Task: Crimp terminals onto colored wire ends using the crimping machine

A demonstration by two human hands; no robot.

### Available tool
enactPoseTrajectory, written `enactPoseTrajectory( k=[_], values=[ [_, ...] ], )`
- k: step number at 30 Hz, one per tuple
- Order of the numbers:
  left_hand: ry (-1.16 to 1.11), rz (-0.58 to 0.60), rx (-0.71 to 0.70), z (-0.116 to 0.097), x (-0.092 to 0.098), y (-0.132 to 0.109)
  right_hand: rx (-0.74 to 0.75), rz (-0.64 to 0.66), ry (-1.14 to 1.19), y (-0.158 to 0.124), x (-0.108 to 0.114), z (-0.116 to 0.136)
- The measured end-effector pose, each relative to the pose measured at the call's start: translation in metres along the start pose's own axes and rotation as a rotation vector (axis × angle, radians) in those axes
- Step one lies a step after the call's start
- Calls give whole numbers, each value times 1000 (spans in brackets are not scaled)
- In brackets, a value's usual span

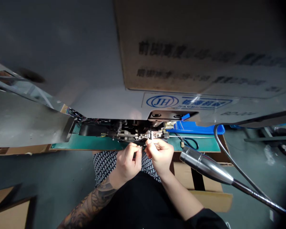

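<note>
The left hand (pixel 129 161) and the right hand (pixel 160 156) sit close together, fingers curled, each pinching with its fingertips just below a small metal clamp (pixel 150 135). Whatever lies in the pinch is too fine to make out. The clamp stands in a row of steel parts (pixel 126 135) near the middle of the table (pixel 85 143), a green-topped surface, and the parts run back under the grey cover (pixel 109 106) of the machine. The cover bears a blue JH logo (pixel 162 101), and a sheet of printed cardboard (pixel 200 47) rests against it higher up. Just right of the hands, scissors with dark blue handles (pixel 190 143) lie on the table, with a blue tray (pixel 195 128) beyond them by the machine. Under the hands is a black-and-white patterned cloth (pixel 105 165) across the person's lap. The left forearm (pixel 90 200) is tattooed, and a black sleeve (pixel 205 219) shows at the right arm. A chrome lamp head (pixel 205 165) on a dark stem hangs over a cardboard box (pixel 200 181) past the table's right edge, beside a black cable (pixel 233 162). Cardboard sheets (pixel 9 213) lie on the floor (pixel 59 171) toward the lower left corner.
</note>
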State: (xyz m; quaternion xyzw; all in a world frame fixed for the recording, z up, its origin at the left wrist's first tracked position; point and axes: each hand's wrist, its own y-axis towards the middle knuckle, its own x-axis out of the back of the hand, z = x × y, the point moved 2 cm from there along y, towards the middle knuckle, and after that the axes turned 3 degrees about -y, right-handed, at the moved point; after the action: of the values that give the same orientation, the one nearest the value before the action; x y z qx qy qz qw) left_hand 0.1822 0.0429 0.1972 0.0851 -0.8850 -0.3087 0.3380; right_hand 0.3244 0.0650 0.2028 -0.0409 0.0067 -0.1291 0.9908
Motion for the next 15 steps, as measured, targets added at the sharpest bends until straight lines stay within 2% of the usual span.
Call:
enactPoseTrajectory(
  k=[7,15],
  values=[
    [0,6,13,2,-1,-1,-23,6,19,0,-3,1],
    [21,27,-54,4,4,2,18,34,-40,0,1,3]
  ],
)
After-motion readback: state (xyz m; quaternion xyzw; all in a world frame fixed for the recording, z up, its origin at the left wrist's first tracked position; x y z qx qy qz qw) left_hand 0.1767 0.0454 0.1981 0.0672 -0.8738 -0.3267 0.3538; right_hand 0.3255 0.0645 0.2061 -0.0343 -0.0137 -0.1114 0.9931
